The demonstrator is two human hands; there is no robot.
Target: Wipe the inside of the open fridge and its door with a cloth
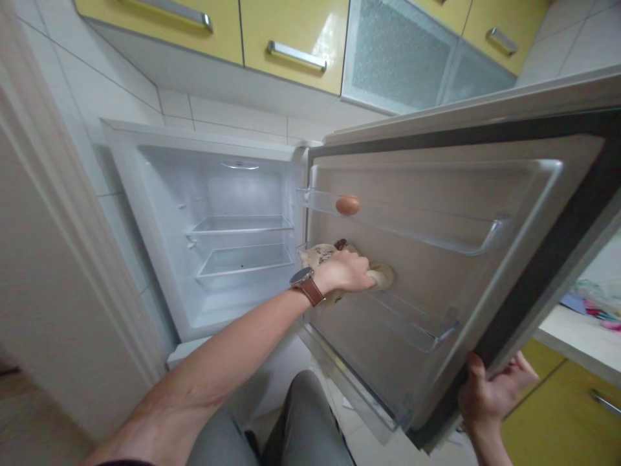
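My left hand (345, 272), with a watch on its wrist, is closed on a beige patterned cloth (317, 254) at the middle shelf (407, 320) of the fridge door. Part of the cloth bunches out beyond the fingers, and my hand hides the rest. At the lower right, my right hand (495, 391) grips the outer edge of the open fridge door (466, 285), its thumb on the dark seal. A brown egg (348, 205) sits in the clear upper door shelf (417, 226), above my left hand.
On the left is the fridge interior (247, 188) with two clear shelves (242, 224). Yellow cabinets (295, 32) hang overhead. A white counter (582, 336) with plastic bags (601, 298) lies beyond the door at right. My knees are below.
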